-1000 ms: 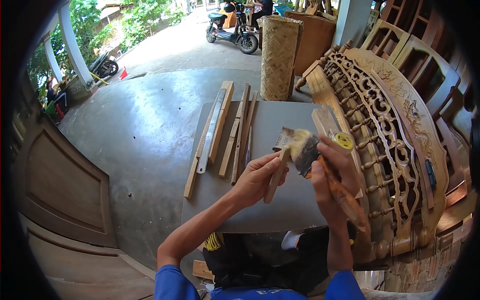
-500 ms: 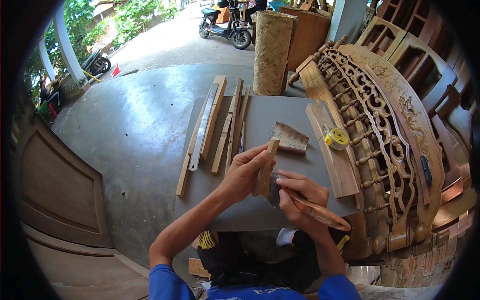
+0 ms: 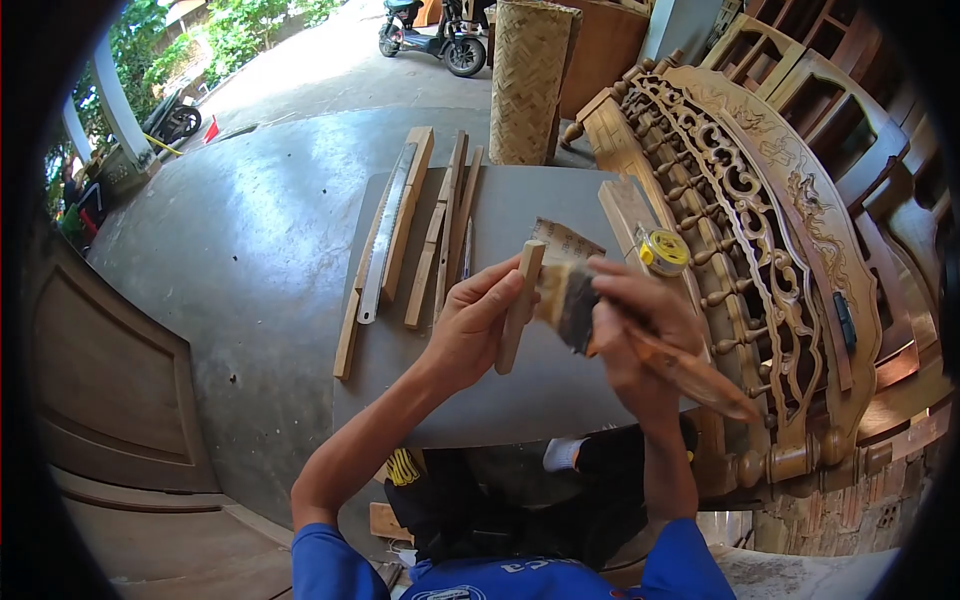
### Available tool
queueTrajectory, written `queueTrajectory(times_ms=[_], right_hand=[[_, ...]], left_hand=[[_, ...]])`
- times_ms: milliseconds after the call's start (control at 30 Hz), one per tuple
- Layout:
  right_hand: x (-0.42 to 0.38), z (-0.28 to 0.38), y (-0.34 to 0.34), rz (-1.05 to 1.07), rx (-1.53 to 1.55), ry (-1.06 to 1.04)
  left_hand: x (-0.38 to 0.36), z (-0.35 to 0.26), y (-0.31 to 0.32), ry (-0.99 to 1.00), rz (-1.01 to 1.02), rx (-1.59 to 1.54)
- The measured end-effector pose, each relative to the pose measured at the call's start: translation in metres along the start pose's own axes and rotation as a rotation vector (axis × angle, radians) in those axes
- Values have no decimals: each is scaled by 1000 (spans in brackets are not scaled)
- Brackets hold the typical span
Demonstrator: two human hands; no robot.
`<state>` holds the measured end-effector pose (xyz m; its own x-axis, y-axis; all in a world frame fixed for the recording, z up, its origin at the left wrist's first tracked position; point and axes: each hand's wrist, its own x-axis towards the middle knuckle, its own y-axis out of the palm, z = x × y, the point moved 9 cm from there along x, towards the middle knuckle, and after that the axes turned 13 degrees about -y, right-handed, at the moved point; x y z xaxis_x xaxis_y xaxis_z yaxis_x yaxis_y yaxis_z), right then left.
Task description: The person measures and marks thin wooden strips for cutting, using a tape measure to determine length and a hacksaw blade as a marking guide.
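Observation:
Above the grey board [image 3: 450, 410], my left hand [image 3: 470, 325] grips a short wooden stick [image 3: 521, 310], held nearly upright between thumb and fingers. My right hand [image 3: 650, 335], blurred by motion, is closed around a paintbrush [image 3: 572, 305] with a dark ferrule and an orange-brown wooden handle reaching down to the right. The bristles point left, close to the stick's right side. Behind the stick lies a folded piece of sandpaper [image 3: 565, 240] with print on its back.
A saw blade [image 3: 390, 235] rests on wood strips at the board's left, with thin strips [image 3: 450, 225] and a pencil [image 3: 467, 250] beside it. A yellow tape measure [image 3: 664, 252] sits on a wood block [image 3: 625, 212]. Right stands a carved headboard [image 3: 740, 180]; behind, a woven roll [image 3: 528, 85].
The brush has moved right, off the stick's lower part, and its bristles now show. The stick has turned more upright. The whole view has shifted slightly.

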<state>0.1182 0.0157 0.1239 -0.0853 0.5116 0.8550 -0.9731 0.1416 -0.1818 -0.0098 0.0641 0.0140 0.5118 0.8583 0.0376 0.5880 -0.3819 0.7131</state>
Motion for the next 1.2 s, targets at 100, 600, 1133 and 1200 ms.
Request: queueTrajectory(times_ms=[100, 600, 1133, 1200], right_hand=[[15, 7, -12, -155, 80, 3], [16, 25, 15, 80, 50, -132], [12, 35, 25, 189, -24, -185], [-18, 25, 48, 427, 87, -49]], left_hand=[[-1, 4, -3, -38, -49, 41], [-7, -11, 4, -7, -104, -59], [-12, -17, 2, -11, -113, -78], [-8, -17, -3, 22, -54, -95]])
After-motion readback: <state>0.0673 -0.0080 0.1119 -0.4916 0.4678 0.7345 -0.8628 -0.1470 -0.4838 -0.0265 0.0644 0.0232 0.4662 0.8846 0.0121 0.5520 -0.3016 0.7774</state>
